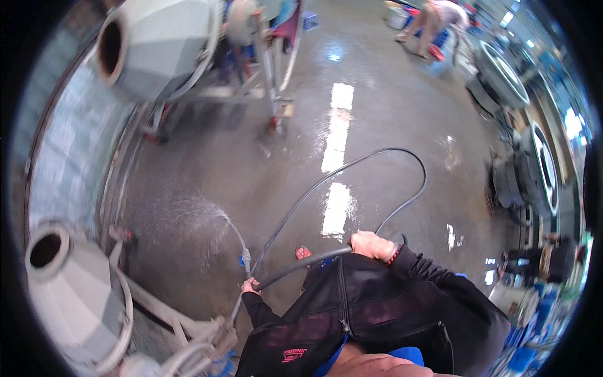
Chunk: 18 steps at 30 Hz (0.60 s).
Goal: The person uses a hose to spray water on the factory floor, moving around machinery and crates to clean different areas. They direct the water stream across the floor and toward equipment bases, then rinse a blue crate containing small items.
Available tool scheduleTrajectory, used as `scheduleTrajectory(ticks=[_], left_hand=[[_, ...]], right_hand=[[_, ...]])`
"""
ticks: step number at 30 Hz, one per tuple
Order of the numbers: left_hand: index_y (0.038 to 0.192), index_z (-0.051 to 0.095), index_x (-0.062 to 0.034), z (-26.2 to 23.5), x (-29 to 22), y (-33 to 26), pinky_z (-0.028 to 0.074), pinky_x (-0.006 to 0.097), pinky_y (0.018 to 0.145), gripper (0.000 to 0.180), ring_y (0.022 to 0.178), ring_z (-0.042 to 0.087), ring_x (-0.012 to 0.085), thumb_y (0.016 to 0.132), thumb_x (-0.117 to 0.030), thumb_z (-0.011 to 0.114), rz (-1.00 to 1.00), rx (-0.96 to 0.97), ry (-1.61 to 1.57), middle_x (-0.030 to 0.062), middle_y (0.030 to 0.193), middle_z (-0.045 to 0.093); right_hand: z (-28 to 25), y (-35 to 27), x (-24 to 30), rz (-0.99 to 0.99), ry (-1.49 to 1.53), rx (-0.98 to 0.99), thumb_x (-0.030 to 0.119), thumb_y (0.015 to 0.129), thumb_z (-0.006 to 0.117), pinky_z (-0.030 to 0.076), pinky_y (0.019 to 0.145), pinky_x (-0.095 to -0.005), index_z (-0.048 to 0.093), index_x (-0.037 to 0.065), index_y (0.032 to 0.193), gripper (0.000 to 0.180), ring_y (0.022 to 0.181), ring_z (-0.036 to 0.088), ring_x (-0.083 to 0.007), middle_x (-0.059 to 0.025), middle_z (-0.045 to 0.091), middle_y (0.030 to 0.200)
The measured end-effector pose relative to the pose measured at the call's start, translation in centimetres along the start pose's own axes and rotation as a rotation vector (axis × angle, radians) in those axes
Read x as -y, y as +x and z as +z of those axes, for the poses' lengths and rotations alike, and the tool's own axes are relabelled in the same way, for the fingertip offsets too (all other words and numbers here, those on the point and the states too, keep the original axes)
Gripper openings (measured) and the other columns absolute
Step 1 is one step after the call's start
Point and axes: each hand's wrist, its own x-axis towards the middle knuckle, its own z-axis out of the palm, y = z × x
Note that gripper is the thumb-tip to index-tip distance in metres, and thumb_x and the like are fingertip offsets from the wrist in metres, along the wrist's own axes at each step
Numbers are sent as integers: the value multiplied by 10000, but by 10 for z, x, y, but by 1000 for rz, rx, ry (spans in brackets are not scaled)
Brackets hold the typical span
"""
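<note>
My left hand (250, 286), low and left of centre, is closed round the black hose close behind a spray nozzle (247, 257) with a blue part on its side. Water (195, 217) fans out from the nozzle's tip toward the left, over the wet floor. My right hand (372, 245), in front of my body, grips the hose (304, 262) farther back. Between my two hands the hose runs at a slant. A thinner-looking stretch (422, 179) of hose lies in a wide loop on the floor ahead.
A large grey drum mixer (163, 53) stands at the far left, another mixer (81, 301) at the near left. Round machines (534, 169) line the right side. One person (440, 25) bends over at the far right; another person (546, 259) stands at the right. The floor (389, 100) is wet.
</note>
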Motion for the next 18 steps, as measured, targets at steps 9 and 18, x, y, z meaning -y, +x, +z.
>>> scheduleTrajectory(ticks=[9,18], left_hand=[[725,507,-53,237,45,18,470,291,583,91,573,517,158,718,-1,581,-146,151,551,30,630,495],[710,475,-68,450,206,-29,383,240,430,117,461,447,109,783,-26,556,-267,488,845,-10,562,450]], right_hand=[[12,-101,-144,421,169,-366,391,702,619,511,691,-420,693,80,821,341,740,639,-354,-196,644,739],[-6,-233,-285,564,230,-816,265,639,598,498,641,-423,654,106,704,181,634,616,-345,-160,597,601]])
